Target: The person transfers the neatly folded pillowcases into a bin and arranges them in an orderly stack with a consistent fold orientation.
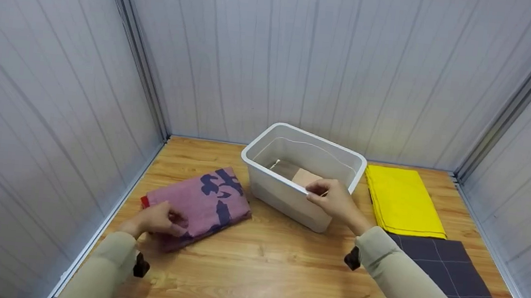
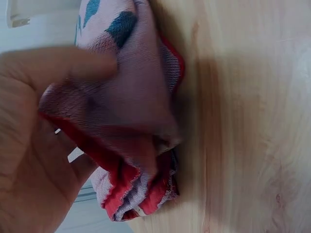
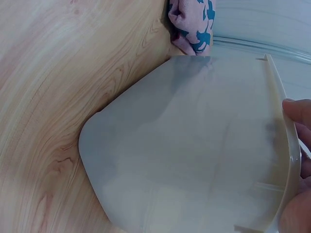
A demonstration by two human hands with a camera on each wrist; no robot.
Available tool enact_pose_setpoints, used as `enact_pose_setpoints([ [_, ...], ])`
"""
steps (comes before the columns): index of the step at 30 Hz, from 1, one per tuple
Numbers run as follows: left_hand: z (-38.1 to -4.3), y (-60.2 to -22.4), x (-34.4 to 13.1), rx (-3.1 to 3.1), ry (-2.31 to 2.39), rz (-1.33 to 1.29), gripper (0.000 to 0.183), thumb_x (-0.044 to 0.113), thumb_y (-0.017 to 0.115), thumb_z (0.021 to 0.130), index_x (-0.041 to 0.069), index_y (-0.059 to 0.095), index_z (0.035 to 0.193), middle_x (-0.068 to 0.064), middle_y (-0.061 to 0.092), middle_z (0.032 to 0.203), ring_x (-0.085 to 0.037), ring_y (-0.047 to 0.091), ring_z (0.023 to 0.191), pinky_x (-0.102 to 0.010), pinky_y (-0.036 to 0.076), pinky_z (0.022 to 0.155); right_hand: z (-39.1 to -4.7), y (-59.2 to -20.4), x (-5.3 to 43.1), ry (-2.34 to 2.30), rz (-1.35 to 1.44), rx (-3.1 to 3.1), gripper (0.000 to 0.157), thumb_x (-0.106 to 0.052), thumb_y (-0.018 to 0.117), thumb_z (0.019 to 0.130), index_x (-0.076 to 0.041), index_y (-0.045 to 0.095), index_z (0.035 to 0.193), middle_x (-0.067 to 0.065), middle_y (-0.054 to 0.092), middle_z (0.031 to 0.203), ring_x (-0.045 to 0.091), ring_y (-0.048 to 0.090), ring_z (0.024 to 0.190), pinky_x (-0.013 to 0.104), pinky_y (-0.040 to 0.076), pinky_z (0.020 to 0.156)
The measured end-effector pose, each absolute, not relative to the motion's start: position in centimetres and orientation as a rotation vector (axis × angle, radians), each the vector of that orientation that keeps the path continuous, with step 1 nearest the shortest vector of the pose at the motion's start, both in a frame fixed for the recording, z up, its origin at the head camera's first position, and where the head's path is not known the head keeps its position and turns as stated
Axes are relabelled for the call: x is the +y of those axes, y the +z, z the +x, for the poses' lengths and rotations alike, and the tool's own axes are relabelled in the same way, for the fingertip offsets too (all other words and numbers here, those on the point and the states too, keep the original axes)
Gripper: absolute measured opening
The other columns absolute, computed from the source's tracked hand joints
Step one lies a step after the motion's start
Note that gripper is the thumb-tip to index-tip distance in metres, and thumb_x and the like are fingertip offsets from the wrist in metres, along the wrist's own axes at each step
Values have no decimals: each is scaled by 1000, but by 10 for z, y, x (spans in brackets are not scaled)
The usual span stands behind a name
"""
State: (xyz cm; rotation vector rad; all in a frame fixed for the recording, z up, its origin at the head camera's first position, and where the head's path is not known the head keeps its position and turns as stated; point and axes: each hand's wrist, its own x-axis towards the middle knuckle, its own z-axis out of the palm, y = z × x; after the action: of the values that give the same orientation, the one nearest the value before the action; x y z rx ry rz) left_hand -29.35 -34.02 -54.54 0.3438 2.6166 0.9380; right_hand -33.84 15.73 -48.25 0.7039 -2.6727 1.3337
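Sleeve [image 1: 420, 285]: nearest me
Cloth [image 1: 199, 203]: left of bin [image 1: 285, 198], lengthwise binward
Left hand [image 1: 160, 219]: closer, can't tell grip
Right hand [image 1: 336, 202]: pinching bin

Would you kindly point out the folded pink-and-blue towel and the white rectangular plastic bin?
Folded pink-and-blue towel [image 1: 210, 203]: head view, middle of its top surface.
White rectangular plastic bin [image 1: 285, 197]: head view, outer front wall.

Beige sleeves [image 1: 415, 287] end in matching cuffs [image 1: 375, 245]; a small black block [image 1: 141, 265] shows at each cuff's inner side.
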Motion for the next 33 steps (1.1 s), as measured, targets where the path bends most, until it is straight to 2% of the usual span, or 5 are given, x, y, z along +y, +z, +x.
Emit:
enact_pose_setpoints([
  [5, -304, -548, -344, 2729, 1065, 273, 37, 20, 83, 95, 0, 77, 126, -20, 75, 127, -34, 71, 107, -50, 62, 92, -339, -481, 158, 1321, 693, -2674, 15, -4, 81, 93, 2, 82, 107, 16, 81, 99, 17, 71, 87, 26, 57, 79],
  [9, -313, -550, -349, 2814, 1156, 231, 44, 14, 81, 97, -4, 71, 135, -27, 73, 134, -49, 66, 130, -65, 52, 111, -339, -481, 158, 1317, 696, -2669, 15, -4, 81, 93, 2, 82, 107, 16, 81, 99, 17, 71, 87, 26, 57, 79],
  [18, -330, -557, -360, 2789, 1158, 55, 82, 29, 84, 97, -1, 44, 161, -29, 44, 167, -50, 40, 155, -66, 33, 127, -339, -483, 159, 1320, 696, -2666, 14, -4, 81, 94, 2, 82, 106, 16, 81, 98, 18, 71, 87, 27, 57, 79],
  [27, -344, -563, -365, 2835, 968, 99, 108, 46, 88, 90, -11, 34, 164, -37, 32, 170, -56, 29, 158, -69, 25, 129, -338, -483, 158, 1340, 713, -2658, 15, -3, 80, 94, 3, 82, 108, 18, 81, 100, 20, 72, 88, 27, 57, 80],
  [33, -342, -568, -368, 2814, 867, 72, 113, 52, 88, 88, -6, 31, 166, -39, 25, 171, -61, 23, 158, -73, 22, 128, -339, -484, 158, 1331, 726, -2649, 14, -4, 81, 94, 3, 82, 106, 17, 81, 99, 19, 71, 87, 26, 57, 79],
])
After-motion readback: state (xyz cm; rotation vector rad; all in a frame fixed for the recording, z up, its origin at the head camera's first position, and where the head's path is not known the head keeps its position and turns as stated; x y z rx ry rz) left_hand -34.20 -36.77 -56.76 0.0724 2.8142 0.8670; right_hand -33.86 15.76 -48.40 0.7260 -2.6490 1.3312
